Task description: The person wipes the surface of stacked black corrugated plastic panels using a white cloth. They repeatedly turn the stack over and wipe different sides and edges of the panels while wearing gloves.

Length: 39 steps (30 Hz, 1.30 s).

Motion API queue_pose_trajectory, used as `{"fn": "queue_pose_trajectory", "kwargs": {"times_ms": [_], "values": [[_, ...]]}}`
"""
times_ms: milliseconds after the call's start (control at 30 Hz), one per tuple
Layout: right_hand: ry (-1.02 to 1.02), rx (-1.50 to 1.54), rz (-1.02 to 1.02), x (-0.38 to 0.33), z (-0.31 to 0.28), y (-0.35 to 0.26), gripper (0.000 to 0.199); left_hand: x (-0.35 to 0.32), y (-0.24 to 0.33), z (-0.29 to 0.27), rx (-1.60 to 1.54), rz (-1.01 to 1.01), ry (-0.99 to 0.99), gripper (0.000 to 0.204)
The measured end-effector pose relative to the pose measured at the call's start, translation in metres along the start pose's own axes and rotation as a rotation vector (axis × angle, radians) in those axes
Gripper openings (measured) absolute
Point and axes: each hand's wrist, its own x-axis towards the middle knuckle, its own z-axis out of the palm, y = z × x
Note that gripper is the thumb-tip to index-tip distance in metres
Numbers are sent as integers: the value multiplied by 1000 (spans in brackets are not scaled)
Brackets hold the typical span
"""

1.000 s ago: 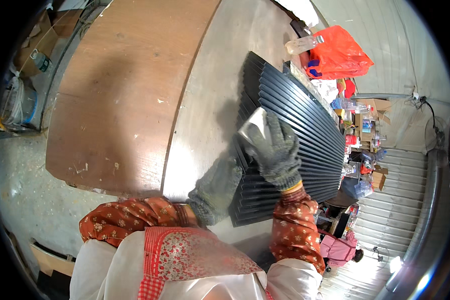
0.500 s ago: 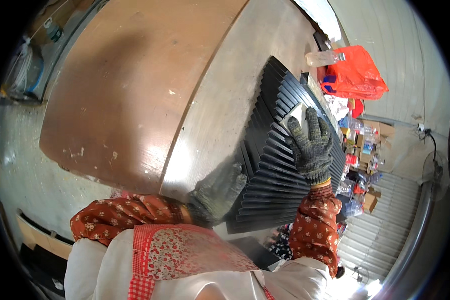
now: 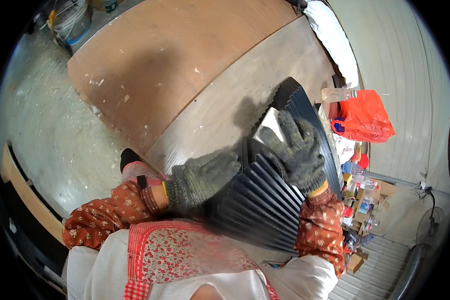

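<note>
A stack of long black ridged strips [image 3: 257,200] lies fanned across the table in front of me. My right hand [image 3: 302,155], in a dark grey knit glove, is closed on a white block-shaped pad [image 3: 271,122], which rests on the strips near their left edge. Its fingers and thumb press along the pad, hiding part of it. My left hand [image 3: 202,180], gloved alike, lies at the near left edge of the strips with its fingers stretched out. The fingertips reach the strip edge; whether they press on it I cannot tell.
Beneath the strips is a pale tabletop [image 3: 215,120], with a brown board [image 3: 150,65] beyond it on the left. A clear bottle [image 3: 337,95] and a red plastic bag [image 3: 367,117] are at the right. Further right, several bottles and cardboard boxes [image 3: 385,190] crowd together.
My right hand has moved the white pad across the strips to their left edge. My left hand stays by the near left edge. The whole view has shifted and turned.
</note>
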Motion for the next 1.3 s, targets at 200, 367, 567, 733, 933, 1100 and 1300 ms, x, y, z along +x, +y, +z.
{"fn": "queue_pose_trajectory", "kwargs": {"times_ms": [200,367,567,733,933,1100,1300], "values": [[61,29,352,-32,-3,49,48,2,5,-9,-133,-50,40,67],[235,140,609,-124,-28,-29,46,-5,-5,5,-126,-22,-58,70],[470,8,1137,-198,6,-179,49,-2,-38,-36,-376,46,-247,64],[576,-164,1280,-200,79,-241,44,133,-119,-82,-927,-334,-394,44],[547,-440,1262,-203,105,-267,41,265,-182,14,-353,-85,-162,39],[538,-410,1391,-188,111,-282,48,307,-185,62,-75,198,-223,38],[574,-255,1417,-154,79,-275,59,298,-202,81,-196,239,-139,35]]}}
